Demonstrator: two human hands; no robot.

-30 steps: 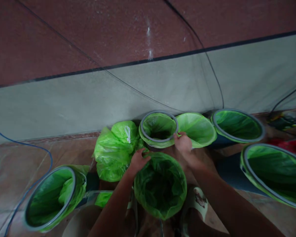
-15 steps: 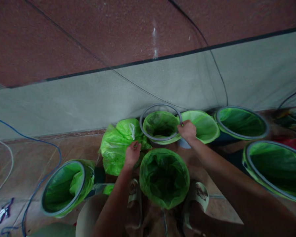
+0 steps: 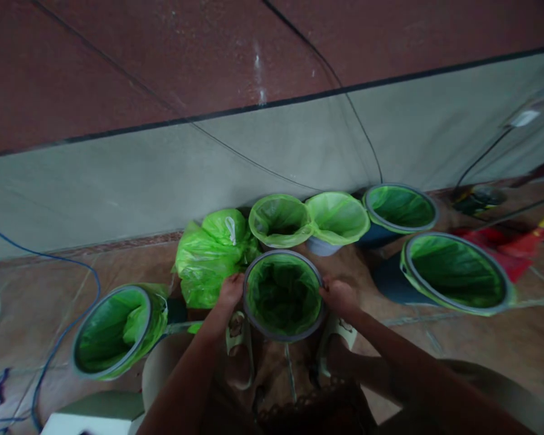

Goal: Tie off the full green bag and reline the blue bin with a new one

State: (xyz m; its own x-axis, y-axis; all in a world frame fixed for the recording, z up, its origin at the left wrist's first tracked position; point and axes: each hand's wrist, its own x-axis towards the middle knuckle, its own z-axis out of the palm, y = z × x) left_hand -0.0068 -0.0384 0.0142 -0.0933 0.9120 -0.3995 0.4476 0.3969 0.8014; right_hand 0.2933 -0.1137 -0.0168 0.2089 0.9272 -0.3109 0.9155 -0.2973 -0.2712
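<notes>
A small bin lined with a green bag (image 3: 282, 295) stands on the floor between my feet, and a grey ring (image 3: 254, 314) sits around its rim. My left hand (image 3: 230, 291) grips the ring's left side. On the right side my right hand (image 3: 339, 296) holds the same ring. Just behind it stands another green-lined bin (image 3: 281, 220) with no ring on it. A full, tied green bag (image 3: 211, 257) lies to the left of these.
More green-lined bins stand around: one with no ring (image 3: 338, 219), ringed ones at the back right (image 3: 399, 208), right (image 3: 456, 273) and tipped at the left (image 3: 115, 331). Cables run over the wall (image 3: 163, 175) and floor. Red objects (image 3: 517, 241) lie at the far right.
The grey ring was lifted off the rear bin by my right hand and now sits on the near bin's rim, both hands on it. The view shifted a little.
</notes>
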